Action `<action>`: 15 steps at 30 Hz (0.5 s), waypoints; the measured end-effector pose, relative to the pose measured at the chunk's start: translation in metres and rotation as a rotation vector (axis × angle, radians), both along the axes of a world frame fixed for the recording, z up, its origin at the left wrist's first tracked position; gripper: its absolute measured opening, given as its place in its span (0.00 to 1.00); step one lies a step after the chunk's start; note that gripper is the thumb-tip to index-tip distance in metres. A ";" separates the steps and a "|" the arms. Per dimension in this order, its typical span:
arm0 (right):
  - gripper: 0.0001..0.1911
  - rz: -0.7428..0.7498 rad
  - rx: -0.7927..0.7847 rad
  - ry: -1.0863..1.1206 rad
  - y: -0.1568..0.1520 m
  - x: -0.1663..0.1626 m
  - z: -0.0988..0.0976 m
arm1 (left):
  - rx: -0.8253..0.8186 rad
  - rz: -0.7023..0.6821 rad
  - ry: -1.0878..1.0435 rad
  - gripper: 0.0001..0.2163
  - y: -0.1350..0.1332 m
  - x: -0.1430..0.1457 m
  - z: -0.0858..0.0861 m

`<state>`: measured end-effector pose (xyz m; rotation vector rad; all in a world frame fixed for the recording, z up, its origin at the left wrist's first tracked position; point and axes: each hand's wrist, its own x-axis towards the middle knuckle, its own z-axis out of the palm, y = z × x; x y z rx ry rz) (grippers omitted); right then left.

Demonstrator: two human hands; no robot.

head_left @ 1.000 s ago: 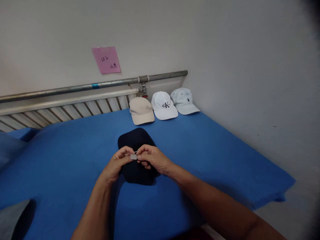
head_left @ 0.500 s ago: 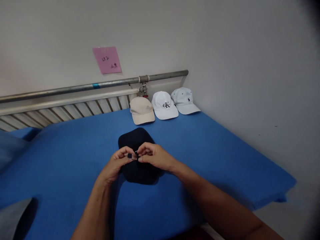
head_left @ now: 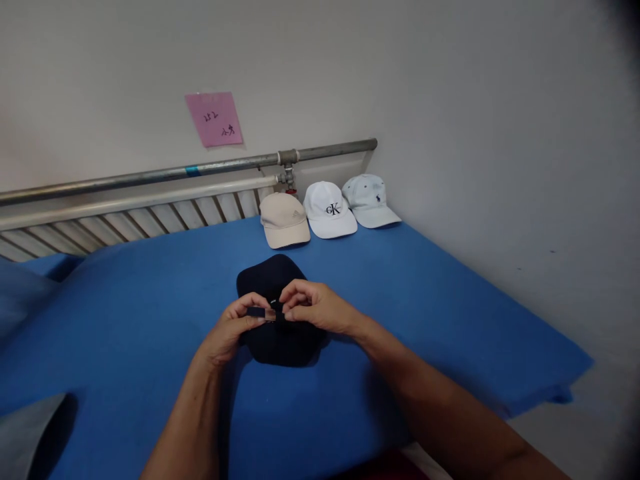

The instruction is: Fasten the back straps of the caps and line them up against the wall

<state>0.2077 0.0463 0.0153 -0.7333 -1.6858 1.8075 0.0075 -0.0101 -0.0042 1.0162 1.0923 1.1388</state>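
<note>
A dark navy cap (head_left: 273, 277) lies on the blue sheet (head_left: 400, 293) in front of me. Both hands pinch its back strap with a small metal buckle (head_left: 271, 313) between them. My left hand (head_left: 233, 330) grips the strap from the left, fingers closed. From the right, my right hand (head_left: 315, 308) holds the strap's other end, fingers curled. Part of the cap is hidden under the hands.
Three caps sit in a row by the far rail: beige (head_left: 284, 219), white with a logo (head_left: 329, 209), pale blue (head_left: 369, 199). A metal pipe (head_left: 200, 169) runs along the wall under a pink note (head_left: 215, 119). Grey cloth (head_left: 27, 427) lies at lower left.
The hands have shifted slightly on the strap; the right hand moved a little up and right, and the strap now shows stretched between the fingers. The cap stays put.
</note>
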 end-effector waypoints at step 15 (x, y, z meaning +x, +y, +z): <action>0.06 0.035 0.066 -0.007 -0.002 0.001 0.001 | 0.030 -0.064 0.055 0.10 0.002 -0.003 -0.004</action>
